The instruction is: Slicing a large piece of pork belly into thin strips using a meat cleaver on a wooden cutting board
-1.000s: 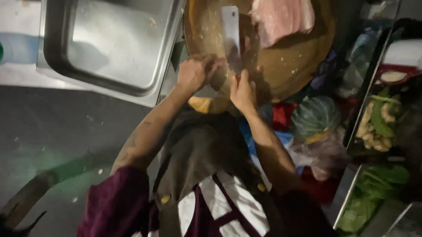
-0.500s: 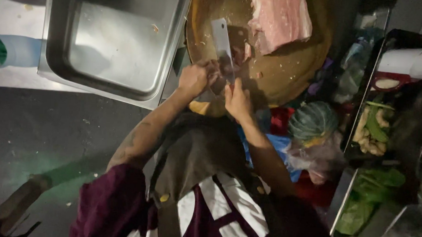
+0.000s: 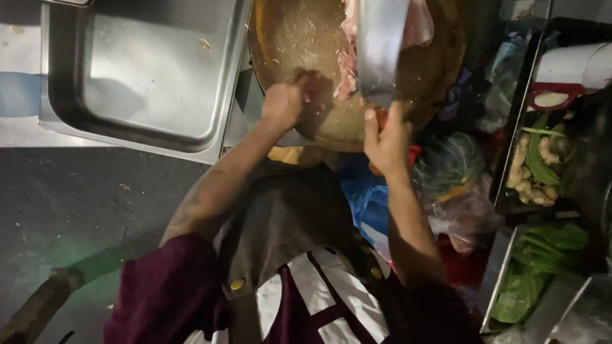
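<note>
Above the right hand (image 3: 386,137), cleaver (image 3: 380,42) over meat (image 3: 348,65).

My right hand (image 3: 386,137) has lifted the cleaver (image 3: 380,46), so the blade now stands over the meat (image 3: 350,65) near the far edge of the round chopping board (image 3: 297,36) instead of lying by my fingers. My left hand (image 3: 283,103) has drawn apart from the right and now rests alone at the board's near edge.
</note>
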